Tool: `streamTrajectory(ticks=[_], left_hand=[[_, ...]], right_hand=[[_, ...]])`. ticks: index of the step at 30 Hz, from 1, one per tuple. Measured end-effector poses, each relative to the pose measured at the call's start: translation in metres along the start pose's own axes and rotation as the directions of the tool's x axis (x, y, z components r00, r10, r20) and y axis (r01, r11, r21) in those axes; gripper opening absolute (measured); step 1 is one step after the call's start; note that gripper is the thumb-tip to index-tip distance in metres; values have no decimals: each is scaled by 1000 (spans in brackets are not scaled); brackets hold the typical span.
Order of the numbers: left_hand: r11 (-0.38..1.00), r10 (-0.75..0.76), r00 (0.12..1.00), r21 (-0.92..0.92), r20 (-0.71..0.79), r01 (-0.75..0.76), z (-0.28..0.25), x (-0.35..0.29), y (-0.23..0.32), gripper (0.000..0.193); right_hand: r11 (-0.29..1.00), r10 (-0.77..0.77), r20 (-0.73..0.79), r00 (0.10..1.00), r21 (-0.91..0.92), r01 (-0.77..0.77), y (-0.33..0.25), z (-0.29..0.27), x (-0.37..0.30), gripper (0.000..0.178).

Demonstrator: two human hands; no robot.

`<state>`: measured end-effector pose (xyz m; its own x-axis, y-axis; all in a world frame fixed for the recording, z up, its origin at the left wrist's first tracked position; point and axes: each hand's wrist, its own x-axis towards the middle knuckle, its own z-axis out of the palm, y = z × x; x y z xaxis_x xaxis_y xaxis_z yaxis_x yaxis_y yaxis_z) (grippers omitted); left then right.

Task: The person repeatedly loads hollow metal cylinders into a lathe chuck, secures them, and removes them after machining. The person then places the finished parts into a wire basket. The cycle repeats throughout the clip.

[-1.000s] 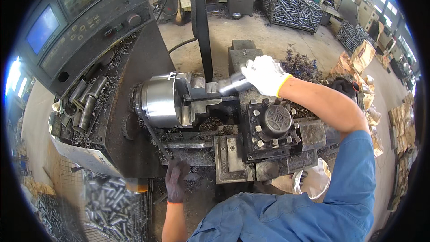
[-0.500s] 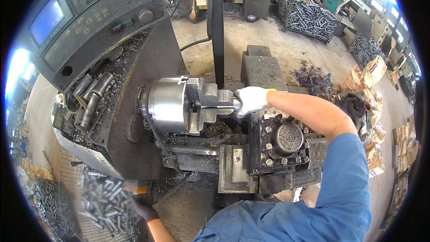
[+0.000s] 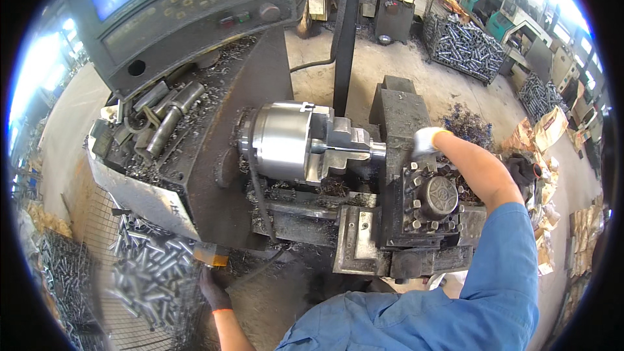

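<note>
A short metal cylinder (image 3: pixel 377 151) pokes out to the right from the jaws (image 3: pixel 348 138) of a shiny lathe chuck (image 3: pixel 283 141). My right hand (image 3: pixel 426 141), in a white glove with a yellow cuff, is behind the square tool post (image 3: pixel 437 196), apart from the cylinder. Its fingers are blurred and partly hidden. At the lower left my left hand (image 3: pixel 215 291), in a dark glove with an orange cuff, is just below a yellow-orange block (image 3: pixel 211 258) under the machine's edge. How its fingers are closed does not show, nor whether it touches the block.
Thick metal pieces (image 3: pixel 170 120) and shavings lie on the machine ledge below the control panel (image 3: pixel 188 10). A wire basket of metal tubes (image 3: pixel 146 276) is at lower left. A dark upright post (image 3: pixel 346 39) rises behind the chuck. Another basket of metal parts (image 3: pixel 469 49) stands farther back.
My right hand has left the cylinder at the chuck jaws and moved right, behind the tool post. The cylinder stays in the jaws. The whole view has shifted, with the machine now farther right.
</note>
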<state>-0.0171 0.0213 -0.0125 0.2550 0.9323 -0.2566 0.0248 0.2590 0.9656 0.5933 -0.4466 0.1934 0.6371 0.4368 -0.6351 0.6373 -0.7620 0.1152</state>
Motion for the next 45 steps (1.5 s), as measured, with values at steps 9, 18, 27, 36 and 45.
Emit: streamTrajectory(ticks=[9,18,27,36,45], left_hand=[[13,876,219,433,430,-901,132,-75,196,53],[-175,693,416,697,589,-695,426,-6,362,90],[-113,782,58,232,621,-966,328,-91,257,52],[874,-282,740,154,-611,460,-253,-359,-121,37],[-535,-352,-770,-561,-532,632,-344,-966,-344,39]], right_hand=[[736,409,-646,644,651,187,10,18,-148,51],[682,-204,-867,455,208,701,-107,47,-269,45],[331,-425,-766,483,365,870,-161,103,-272,39],[318,-845,-141,516,643,697,-435,255,-154,37],[8,-920,390,33,-66,998,-719,390,-248,45]])
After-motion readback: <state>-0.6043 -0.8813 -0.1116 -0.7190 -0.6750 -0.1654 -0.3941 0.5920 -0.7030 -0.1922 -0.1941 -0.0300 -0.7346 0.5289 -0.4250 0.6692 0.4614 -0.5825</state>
